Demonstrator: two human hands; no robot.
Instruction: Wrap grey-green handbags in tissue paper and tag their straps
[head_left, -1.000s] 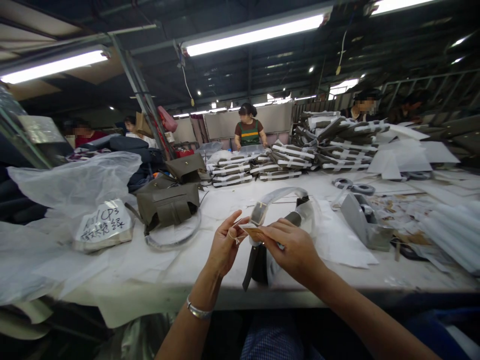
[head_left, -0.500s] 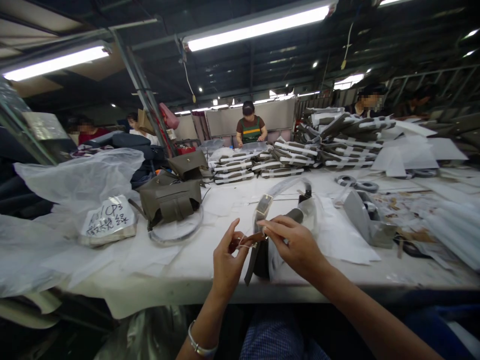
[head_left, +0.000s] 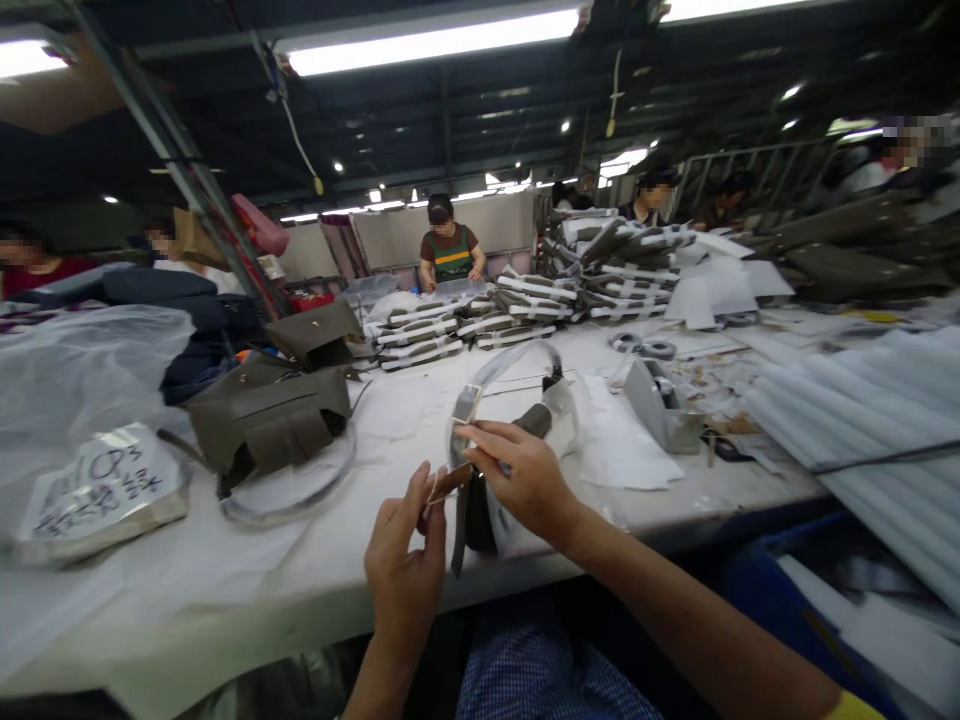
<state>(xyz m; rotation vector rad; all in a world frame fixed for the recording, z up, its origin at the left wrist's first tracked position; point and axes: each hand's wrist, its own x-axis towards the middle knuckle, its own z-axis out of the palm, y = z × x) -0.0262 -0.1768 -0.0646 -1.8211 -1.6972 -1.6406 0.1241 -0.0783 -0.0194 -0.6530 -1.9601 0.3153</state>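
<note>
At the table's near edge, my left hand (head_left: 409, 560) pinches a small brown tag (head_left: 448, 482) between thumb and fingers. My right hand (head_left: 521, 475) is closed on the same tag's other end and on a dark strap (head_left: 459, 520) that hangs over the edge. Behind my hands lies a dark bag (head_left: 536, 420) with a strap wrapped in clear plastic (head_left: 510, 365) and a metal buckle (head_left: 466, 402).
The white table (head_left: 315, 560) holds olive-grey bags (head_left: 270, 415) at left, a labelled plastic bag (head_left: 97, 490), a tape dispenser (head_left: 660, 408), rolls of white foam (head_left: 847, 410) at right and stacked wrapped bags (head_left: 525, 310) at the back. Several people work beyond.
The view has swung right and down. My hands have dropped toward the table's edge, still on the tag and strap; my left hand has turned more upright.
</note>
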